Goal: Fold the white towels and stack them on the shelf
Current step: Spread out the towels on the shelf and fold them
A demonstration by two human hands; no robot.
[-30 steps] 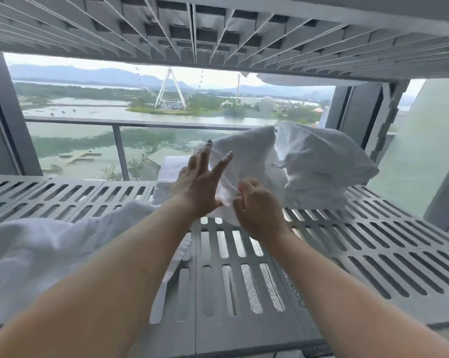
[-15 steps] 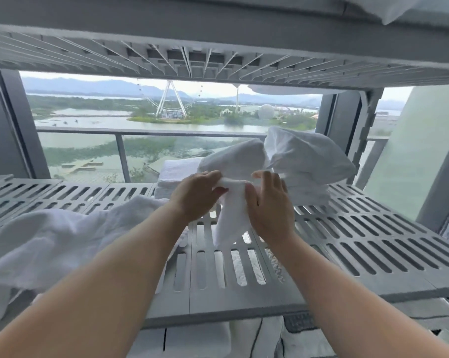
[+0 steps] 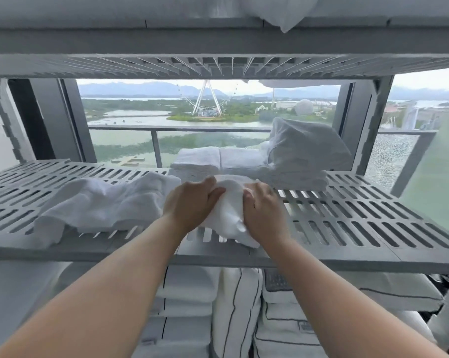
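A bunched white towel [image 3: 230, 213] hangs between both hands over the front of the grey slotted shelf [image 3: 360, 215]. My left hand [image 3: 190, 202] grips its left side, my right hand [image 3: 263, 210] its right side. Its lower end droops to the shelf's front edge. Behind it lies a stack of folded white towels [image 3: 218, 160]. A loose crumpled towel [image 3: 303, 148] sits on more folded towels at the back right. Another unfolded white towel [image 3: 104, 202] sprawls on the shelf to the left.
An upper shelf [image 3: 218, 42] runs close overhead with white linen [image 3: 282, 11] hanging over its edge. Folded and striped linens [image 3: 233, 313] fill the level below. Behind the shelf, a window and balcony rail [image 3: 156, 140] are visible.
Both hands have closed on the towel and drawn it down and toward me from the back pile. The view has dropped, showing the lower level and the upper shelf's front.
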